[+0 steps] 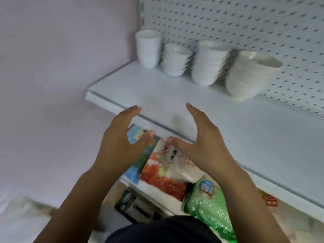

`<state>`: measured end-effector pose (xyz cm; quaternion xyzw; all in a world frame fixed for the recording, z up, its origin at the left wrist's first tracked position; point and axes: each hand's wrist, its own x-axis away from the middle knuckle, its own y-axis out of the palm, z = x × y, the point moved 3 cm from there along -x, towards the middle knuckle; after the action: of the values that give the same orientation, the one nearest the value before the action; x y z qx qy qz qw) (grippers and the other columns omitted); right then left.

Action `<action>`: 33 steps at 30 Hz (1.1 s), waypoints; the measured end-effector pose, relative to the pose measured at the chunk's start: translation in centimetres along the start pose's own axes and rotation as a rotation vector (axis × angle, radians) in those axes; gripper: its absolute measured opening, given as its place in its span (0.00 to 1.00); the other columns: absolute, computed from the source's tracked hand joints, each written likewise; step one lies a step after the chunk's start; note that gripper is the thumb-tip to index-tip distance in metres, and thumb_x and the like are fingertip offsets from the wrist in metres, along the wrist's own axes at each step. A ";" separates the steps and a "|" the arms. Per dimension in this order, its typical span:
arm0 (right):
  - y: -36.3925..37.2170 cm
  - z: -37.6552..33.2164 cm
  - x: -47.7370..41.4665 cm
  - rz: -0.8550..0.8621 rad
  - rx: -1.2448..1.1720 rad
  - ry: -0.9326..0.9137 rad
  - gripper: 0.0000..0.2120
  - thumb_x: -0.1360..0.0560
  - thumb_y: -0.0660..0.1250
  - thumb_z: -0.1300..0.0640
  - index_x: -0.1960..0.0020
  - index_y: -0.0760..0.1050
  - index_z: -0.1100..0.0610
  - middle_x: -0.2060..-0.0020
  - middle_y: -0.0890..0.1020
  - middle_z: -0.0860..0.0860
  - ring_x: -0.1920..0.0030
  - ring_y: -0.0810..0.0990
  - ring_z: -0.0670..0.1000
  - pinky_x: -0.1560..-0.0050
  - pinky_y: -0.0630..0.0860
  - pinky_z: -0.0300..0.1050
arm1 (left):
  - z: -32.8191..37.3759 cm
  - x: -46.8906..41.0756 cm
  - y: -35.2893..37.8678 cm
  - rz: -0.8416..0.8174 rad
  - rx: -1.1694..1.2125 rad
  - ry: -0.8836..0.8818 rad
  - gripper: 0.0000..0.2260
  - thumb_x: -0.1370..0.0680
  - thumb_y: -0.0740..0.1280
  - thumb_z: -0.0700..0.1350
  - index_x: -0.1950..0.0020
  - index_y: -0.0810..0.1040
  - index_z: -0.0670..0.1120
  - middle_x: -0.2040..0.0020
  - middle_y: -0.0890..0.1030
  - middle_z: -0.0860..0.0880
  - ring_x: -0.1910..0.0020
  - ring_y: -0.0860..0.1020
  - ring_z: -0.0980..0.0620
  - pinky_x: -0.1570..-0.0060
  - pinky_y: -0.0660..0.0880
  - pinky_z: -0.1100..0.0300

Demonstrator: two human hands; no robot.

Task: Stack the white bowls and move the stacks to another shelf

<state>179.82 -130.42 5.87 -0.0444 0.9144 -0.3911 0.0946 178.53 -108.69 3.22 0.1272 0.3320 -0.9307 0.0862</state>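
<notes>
White bowl stacks [209, 63] stand in a row along the shelf's [236, 130] back edge, against the pegboard [254, 28], rims up, four upright columns, though blur makes the leftmost hard to read. Left hand [121, 137] and right hand [203, 139] hover spread and empty before the shelf's front edge, palms facing, apart. Bags [175, 172] lie on the shelf below.

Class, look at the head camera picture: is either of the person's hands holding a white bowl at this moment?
No: the left hand and right hand are both open and empty, apart from the four bowl stacks on the shelf.
</notes>
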 end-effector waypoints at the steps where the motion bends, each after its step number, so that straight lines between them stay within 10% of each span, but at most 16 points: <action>1: 1.8 -1.4 0.4 -0.054 -0.015 -0.036 0.45 0.25 0.76 0.45 0.17 0.54 0.44 0.20 0.61 0.40 0.24 0.58 0.39 0.30 0.53 0.28 | -1.1 1.8 -1.8 0.038 -0.045 -0.024 0.30 0.24 0.75 0.53 0.24 0.72 0.51 0.27 0.73 0.57 0.29 0.70 0.61 0.33 0.60 0.79; 6: 11.5 -9.8 4.1 -0.333 -0.050 -0.205 0.44 0.27 0.77 0.43 0.18 0.57 0.45 0.21 0.64 0.43 0.24 0.63 0.43 0.23 0.63 0.45 | -6.3 13.3 -12.0 0.194 -0.202 -0.246 0.29 0.24 0.75 0.54 0.24 0.73 0.50 0.29 0.73 0.59 0.30 0.69 0.62 0.33 0.57 0.80; 15: 27.0 -25.9 18.1 -0.736 -0.103 -0.498 0.39 0.26 0.76 0.44 0.20 0.62 0.47 0.26 0.67 0.38 0.31 0.65 0.36 0.34 0.57 0.24 | -11.0 38.4 -27.9 0.406 -0.410 -0.774 0.32 0.25 0.72 0.60 0.24 0.72 0.51 0.27 0.76 0.53 0.29 0.73 0.50 0.33 0.65 0.59; 18: 30.4 -30.8 23.8 -0.838 -0.131 -0.625 0.40 0.27 0.77 0.43 0.20 0.62 0.46 0.22 0.65 0.41 0.24 0.64 0.42 0.29 0.59 0.34 | -9.7 45.2 -32.0 0.538 -0.460 -0.874 0.34 0.26 0.69 0.64 0.22 0.70 0.53 0.24 0.74 0.52 0.26 0.72 0.49 0.29 0.67 0.54; 33: 43.3 -48.1 46.2 -1.347 -0.131 -1.205 0.39 0.25 0.76 0.45 0.20 0.63 0.49 0.21 0.65 0.42 0.23 0.62 0.40 0.33 0.52 0.21 | -4.3 72.3 -37.7 1.124 -0.513 -1.395 0.27 0.22 0.73 0.55 0.25 0.72 0.52 0.36 0.70 0.63 0.31 0.71 0.56 0.41 0.60 0.75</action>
<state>124.37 -73.75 0.68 -0.7726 0.5106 -0.2214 0.3056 101.20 -82.61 1.16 -0.3417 0.2900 -0.5164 0.7297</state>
